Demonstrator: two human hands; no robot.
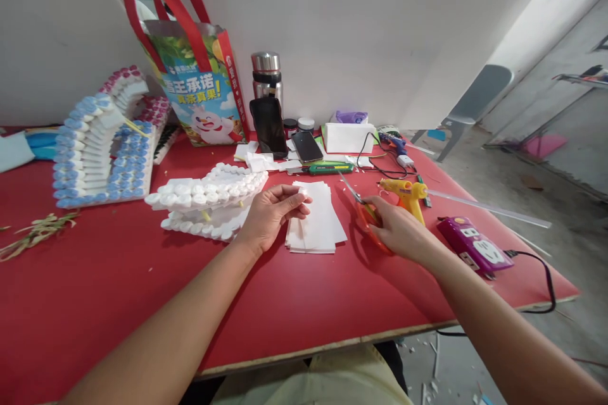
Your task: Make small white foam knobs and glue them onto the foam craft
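My left hand [272, 215] rests on the red table [118, 278] with its fingers curled, pinching the edge of a stack of white foam strips [317, 224]. My right hand [398, 228] lies to the right of the stack, closed on the orange handles of a pair of scissors [365, 214] whose blades point away towards the back of the table. A white curved foam model [209, 199] with scalloped rows sits just left of my left hand.
A blue-tipped foam model [97, 152] stands at the left. A yellow glue gun [407, 193], purple power strip [472, 245], green utility knife [330, 168], two phones [268, 126], a steel flask [266, 76], a shopping bag [199, 88] and a white box [348, 137] crowd the back and right.
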